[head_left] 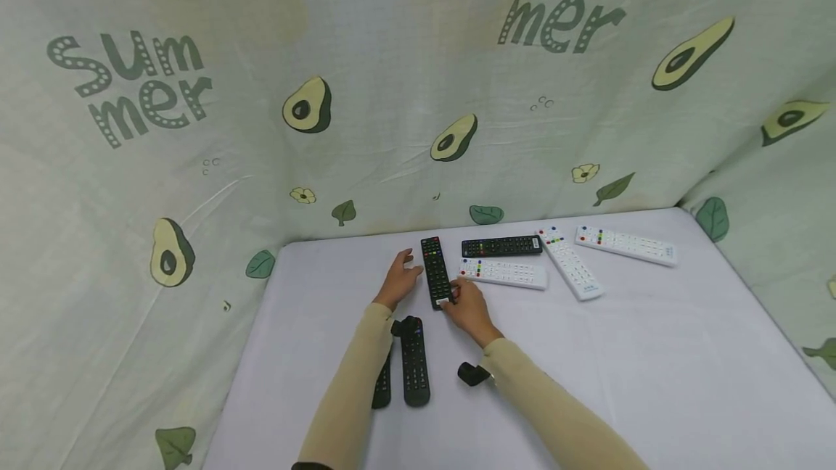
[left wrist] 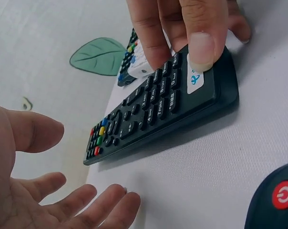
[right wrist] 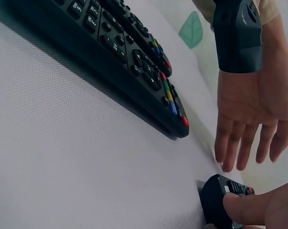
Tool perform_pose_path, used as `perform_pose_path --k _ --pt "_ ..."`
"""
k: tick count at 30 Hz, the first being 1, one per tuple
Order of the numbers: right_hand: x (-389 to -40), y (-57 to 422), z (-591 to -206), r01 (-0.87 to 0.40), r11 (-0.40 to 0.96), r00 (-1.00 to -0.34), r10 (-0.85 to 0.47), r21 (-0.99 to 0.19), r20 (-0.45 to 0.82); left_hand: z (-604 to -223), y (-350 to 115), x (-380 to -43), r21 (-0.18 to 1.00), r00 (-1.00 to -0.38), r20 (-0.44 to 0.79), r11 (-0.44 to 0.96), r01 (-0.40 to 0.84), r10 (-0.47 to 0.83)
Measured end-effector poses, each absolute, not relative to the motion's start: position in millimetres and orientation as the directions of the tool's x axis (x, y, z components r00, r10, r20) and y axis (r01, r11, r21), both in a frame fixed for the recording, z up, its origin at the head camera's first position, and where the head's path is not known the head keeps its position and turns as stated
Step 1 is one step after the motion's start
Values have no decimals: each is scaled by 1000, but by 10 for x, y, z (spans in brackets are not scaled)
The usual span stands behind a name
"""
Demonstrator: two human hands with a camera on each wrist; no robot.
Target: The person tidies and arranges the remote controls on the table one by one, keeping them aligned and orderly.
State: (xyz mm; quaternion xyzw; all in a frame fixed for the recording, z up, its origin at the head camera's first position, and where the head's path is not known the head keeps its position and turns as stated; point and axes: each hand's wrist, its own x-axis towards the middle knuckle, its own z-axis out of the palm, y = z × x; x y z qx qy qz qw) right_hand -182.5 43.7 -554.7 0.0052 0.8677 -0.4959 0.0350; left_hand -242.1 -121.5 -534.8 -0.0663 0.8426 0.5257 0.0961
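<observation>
My right hand (head_left: pixel 472 310) pinches the near end of a black remote control (head_left: pixel 434 270). In the left wrist view its thumb (left wrist: pixel 201 47) presses beside the white label. That remote lies along the table, its coloured buttons toward the back. To its left my left hand (head_left: pixel 398 281) is held with fingers spread and nothing in them, apart from the remote. Closer to me are two more black remotes, one (head_left: pixel 416 368) between the forearms and another (head_left: pixel 382 383) partly hidden by the left sleeve.
Right of the held remote lie a black remote (head_left: pixel 501 246), a white remote (head_left: pixel 503 273) just in front of it, a slanted white remote (head_left: pixel 570 264) and another white remote (head_left: pixel 625 245). A printed cloth (head_left: pixel 379 93) hangs behind the white-covered table (head_left: pixel 653 354).
</observation>
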Motion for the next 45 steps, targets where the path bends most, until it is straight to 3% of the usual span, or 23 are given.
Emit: perform_pose_path --k 15,26,39,45 --pt "-1795 427 -5544 -3 503 -991 -115 -864 -63 -5359 -1399 -2425 908 -961 -266 314 -277 -78" --pt "-1750 375 -5572 -34 520 -993 -117 -854 -31 -5301 -1517 -2388 934 -963 -231 244 -259 -137" --pt "-1542 515 -5624 -60 424 -996 -79 -904 29 -5229 -1516 -2241 978 -977 -200 48 -203 -71" --pt "-1328 700 -5540 -9 395 -997 -68 -918 -20 -5174 -1402 -2121 981 -982 -187 49 -187 -13"
